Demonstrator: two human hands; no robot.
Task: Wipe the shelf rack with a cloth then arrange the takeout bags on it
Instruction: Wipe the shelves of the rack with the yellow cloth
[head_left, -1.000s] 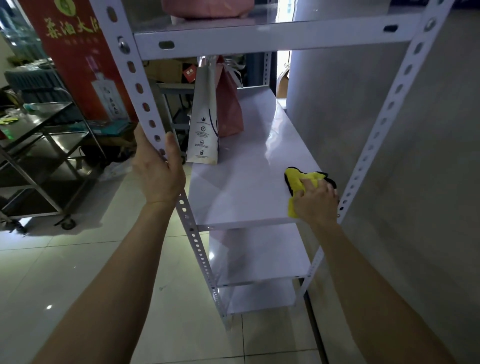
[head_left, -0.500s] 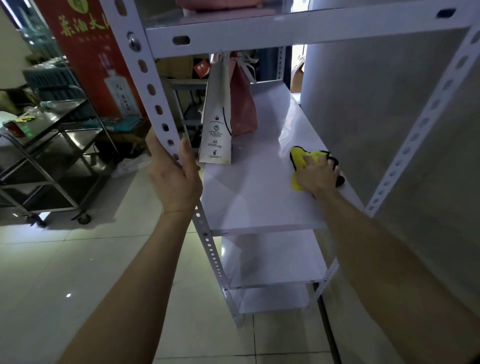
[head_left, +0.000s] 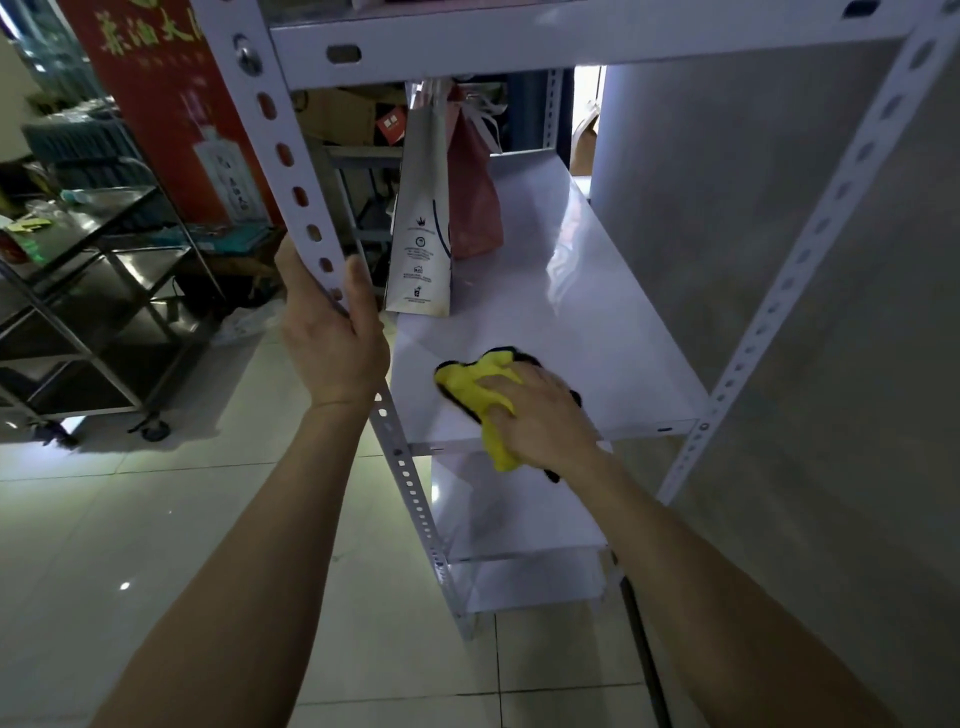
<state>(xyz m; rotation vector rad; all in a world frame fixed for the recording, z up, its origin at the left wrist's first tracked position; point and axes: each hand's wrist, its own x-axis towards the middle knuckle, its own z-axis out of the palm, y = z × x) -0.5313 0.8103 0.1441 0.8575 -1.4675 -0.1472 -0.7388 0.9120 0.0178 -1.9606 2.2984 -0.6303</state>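
Cloth (head_left: 475, 387) lies under right hand (head_left: 540, 415) on shelf (head_left: 571, 312); left hand (head_left: 332, 348) grips post (head_left: 291, 171).

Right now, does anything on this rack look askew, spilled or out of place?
Nothing spilled or damaged. A white bag and a pink bag stand on the shelf being wiped; the yellow cloth under the right hand overhangs its front edge.

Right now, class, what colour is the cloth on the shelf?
The cloth is yellow with black edging; the head view shows it.
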